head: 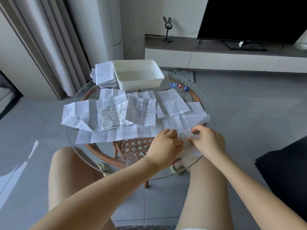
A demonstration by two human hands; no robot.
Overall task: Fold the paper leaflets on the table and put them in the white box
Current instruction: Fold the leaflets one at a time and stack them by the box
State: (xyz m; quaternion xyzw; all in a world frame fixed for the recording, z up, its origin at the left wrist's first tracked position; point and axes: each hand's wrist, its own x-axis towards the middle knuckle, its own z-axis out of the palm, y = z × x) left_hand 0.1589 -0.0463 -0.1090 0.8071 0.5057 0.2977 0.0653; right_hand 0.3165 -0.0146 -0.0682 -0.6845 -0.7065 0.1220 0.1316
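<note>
Several printed paper leaflets (116, 113) lie spread flat over a round glass table (74, 100). A white box (137, 74) stands at the table's far side, with nothing visible inside. Near the front right edge, my left hand (163, 143) and my right hand (208, 141) both pinch a small printed leaflet (185, 138) between them. The hands cover parts of this leaflet. A long creased leaflet (132, 132) stretches leftward from my left hand.
A stack of leaflets (103, 74) sits left of the box. Coloured binder clips (180, 86) lie to the right of the box. Under the glass is a wicker base (132, 146). A TV cabinet (216, 55) and curtains (49, 47) stand beyond.
</note>
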